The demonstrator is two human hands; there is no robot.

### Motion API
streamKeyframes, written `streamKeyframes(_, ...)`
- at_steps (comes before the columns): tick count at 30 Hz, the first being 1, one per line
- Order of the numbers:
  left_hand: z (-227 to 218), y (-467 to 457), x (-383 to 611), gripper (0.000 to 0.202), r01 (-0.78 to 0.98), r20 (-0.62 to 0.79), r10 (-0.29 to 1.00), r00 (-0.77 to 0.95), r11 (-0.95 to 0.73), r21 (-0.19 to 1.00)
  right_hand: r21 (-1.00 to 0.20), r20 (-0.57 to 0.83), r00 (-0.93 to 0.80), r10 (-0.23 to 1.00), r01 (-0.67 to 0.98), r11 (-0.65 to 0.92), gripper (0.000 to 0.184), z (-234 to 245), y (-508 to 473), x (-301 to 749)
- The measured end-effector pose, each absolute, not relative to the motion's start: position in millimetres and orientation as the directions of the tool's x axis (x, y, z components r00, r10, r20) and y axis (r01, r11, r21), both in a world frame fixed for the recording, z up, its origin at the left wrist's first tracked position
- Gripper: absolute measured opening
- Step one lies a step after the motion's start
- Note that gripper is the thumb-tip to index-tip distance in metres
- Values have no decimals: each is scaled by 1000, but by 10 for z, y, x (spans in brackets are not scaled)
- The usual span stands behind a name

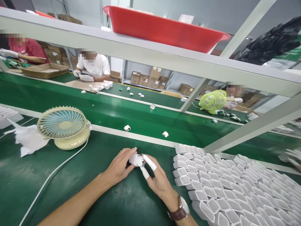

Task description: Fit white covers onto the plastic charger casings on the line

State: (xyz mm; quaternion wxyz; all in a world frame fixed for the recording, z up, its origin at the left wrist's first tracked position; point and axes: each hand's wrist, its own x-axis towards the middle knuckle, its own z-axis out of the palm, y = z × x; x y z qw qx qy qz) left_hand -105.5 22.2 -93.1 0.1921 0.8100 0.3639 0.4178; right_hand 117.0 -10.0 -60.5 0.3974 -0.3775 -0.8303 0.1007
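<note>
My left hand is closed around a small white plastic housing, above the green table top. At the housing's right end sits a lumpy white part, with a dark edge beside it. My right hand pinches this part between thumb and index finger, both wearing white finger covers. Whether the part lies inside the housing or only against its opening, I cannot tell. Close by on the right stand many hollow white housings in packed rows, their open ends showing.
A cream fan stands at left, its white cord crossing the table. White plastic film lies beside it. Behind runs a green conveyor carrying small white parts. Overhead, a shelf holds a red tray. Co-workers sit across the line.
</note>
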Motion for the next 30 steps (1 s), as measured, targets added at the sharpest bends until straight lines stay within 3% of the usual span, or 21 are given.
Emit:
streamKeyframes(7,-924,195,-1052,65,406,515,753,409,-656,636,-491,542,-419,728,545,679,67,-603,-123,1167)
streamKeyframes(13,-854,120,-1049,68,346,390,790,473,-574,743,-546,499,-432,752,517,659,65,-542,-115,1182)
streamKeyframes(20,-747,72,-1036,41,286,296,805,515,-487,826,-612,503,-388,772,470,636,52,-596,-99,1175)
streamKeyframes(27,-754,99,-1001,21,288,557,722,411,-682,672,-585,590,-360,722,426,690,42,-593,-53,1168)
streamKeyframes(30,-743,119,-999,19,287,607,677,416,-731,619,-561,612,-365,702,425,710,39,-576,-39,1168)
